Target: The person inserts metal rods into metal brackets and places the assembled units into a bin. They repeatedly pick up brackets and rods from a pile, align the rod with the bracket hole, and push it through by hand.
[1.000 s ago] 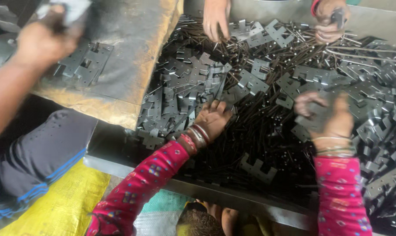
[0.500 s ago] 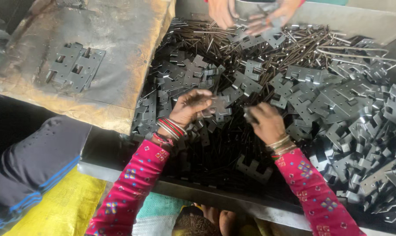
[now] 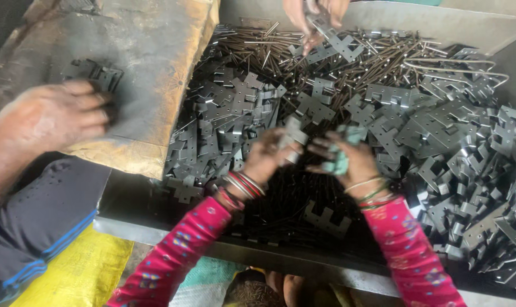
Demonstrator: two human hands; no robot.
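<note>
My left hand [image 3: 269,154] and my right hand [image 3: 349,160] meet above a bin heaped with grey stamped metal brackets [image 3: 235,113]. The left hand pinches a small grey bracket [image 3: 294,135] between its fingers. The right hand grips another bracket [image 3: 343,162] that looks pale and blurred. Both wrists wear bangles and pink patterned sleeves. Thin dark metal rods [image 3: 281,193] lie under and behind my hands.
Another person's hand [image 3: 53,116] rests on a worn board [image 3: 150,62] at the left, by a small stack of brackets [image 3: 96,73]. A third person's hands [image 3: 315,14] work at the bin's far wall. The bin's near rim [image 3: 281,256] runs below my arms.
My hands have come together at the middle of the bin, each lifting a bracket off the heap. The person's hand at the left has returned onto the board.
</note>
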